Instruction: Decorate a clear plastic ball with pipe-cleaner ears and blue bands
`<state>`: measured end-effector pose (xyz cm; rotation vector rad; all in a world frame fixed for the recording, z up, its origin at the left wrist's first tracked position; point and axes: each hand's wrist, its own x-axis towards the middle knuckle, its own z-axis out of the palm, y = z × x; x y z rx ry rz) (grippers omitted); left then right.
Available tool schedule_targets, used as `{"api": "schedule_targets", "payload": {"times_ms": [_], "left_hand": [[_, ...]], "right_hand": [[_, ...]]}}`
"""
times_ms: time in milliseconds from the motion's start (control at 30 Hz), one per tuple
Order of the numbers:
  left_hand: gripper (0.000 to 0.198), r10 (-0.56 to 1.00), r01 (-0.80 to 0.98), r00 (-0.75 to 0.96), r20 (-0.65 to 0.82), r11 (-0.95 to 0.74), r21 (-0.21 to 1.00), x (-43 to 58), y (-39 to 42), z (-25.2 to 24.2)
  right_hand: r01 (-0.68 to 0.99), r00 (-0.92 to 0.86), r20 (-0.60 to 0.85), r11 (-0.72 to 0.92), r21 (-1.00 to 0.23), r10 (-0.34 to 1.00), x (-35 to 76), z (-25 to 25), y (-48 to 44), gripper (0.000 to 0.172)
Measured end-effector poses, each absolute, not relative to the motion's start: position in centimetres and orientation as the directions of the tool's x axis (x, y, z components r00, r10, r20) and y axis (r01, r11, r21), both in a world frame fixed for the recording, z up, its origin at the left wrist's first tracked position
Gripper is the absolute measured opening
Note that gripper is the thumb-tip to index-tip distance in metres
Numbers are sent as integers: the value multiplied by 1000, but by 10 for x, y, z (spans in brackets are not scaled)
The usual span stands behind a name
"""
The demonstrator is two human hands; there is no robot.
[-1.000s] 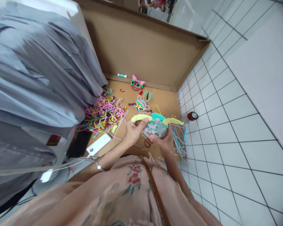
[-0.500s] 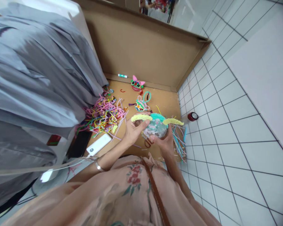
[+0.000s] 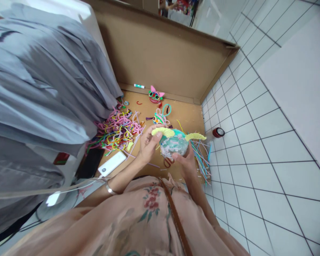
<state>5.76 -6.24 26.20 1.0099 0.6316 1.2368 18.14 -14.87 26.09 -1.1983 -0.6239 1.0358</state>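
Note:
A rounded craft piece [image 3: 174, 146], with a clear, glossy underside and turquoise pipe cleaner along its top, is held above the table. Two pale yellow twisted pipe-cleaner pieces stick out from it like ears. My left hand [image 3: 147, 146] pinches the left yellow ear [image 3: 164, 132] between thumb and fingers. From the right, my right hand [image 3: 187, 163] grips the rounded body, its thumb on the near side; the fingers behind are hidden. Nothing touches the right yellow ear [image 3: 196, 136]. Just beyond sits a finished-looking pipe-cleaner face [image 3: 158, 118], and farther back a red one [image 3: 155, 96] with pink ears.
A heap of coloured pipe cleaners [image 3: 117, 129] lies left, near a white power bank [image 3: 112, 164] with a cable. Scissors [image 3: 168, 163] lie under the craft piece. Blue and pink stems [image 3: 201, 161] line the right edge. A cardboard wall [image 3: 165, 53] closes the back, a glue stick [image 3: 139, 86] before it.
My left hand has shifted its hold on the left ear, its thumb now nearer the outer end. That ear slants more, and the craft piece has tilted slightly.

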Motion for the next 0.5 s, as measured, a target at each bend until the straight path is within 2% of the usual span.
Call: {"api": "schedule_targets", "payload": {"times_ms": [133, 267, 400, 500], "left_hand": [[47, 968, -496, 198, 151, -34, 867, 57, -61, 263], [37, 982, -384, 69, 175, -136, 913, 56, -61, 262], [28, 955, -267, -28, 295, -291, 919, 53, -59, 266], [23, 930, -237, -38, 365, -363, 901, 52, -57, 269]], "right_hand": [[-333, 420, -127, 23, -943, 898, 180, 262, -149, 75], [-330, 421, -142, 5, -944, 896, 178, 262, -149, 79], [-327, 444, -172, -19, -945, 879, 177, 261, -148, 85], [-331, 447, -175, -20, -944, 877, 177, 262, -148, 86]]}}
